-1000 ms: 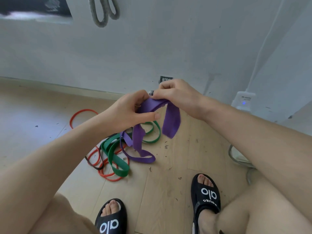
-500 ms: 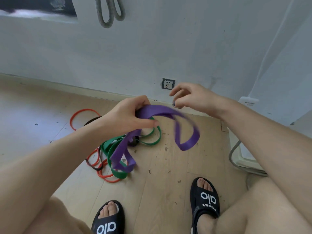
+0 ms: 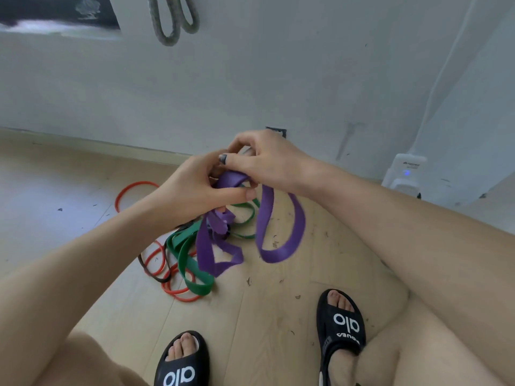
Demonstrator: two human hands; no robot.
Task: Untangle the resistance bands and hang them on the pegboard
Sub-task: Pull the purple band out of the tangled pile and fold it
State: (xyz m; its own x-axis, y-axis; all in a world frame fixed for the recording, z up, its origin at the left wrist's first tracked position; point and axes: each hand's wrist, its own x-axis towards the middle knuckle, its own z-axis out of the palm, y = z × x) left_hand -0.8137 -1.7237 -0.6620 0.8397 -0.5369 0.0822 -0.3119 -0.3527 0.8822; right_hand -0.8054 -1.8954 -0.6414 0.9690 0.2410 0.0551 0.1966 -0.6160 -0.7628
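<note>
Seen from above, a person's two hands meet over a wooden floor, both holding a purple band. The left hand grips its bunched top with curled fingers and thumb. The right hand pinches the same bunch from above. Two purple loops hang down from the hands, one reaching a tangle on the floor. That tangle holds a green band, a red band and a thin dark band. A grey band hangs on the wall. Two feet wear black slides.
</note>
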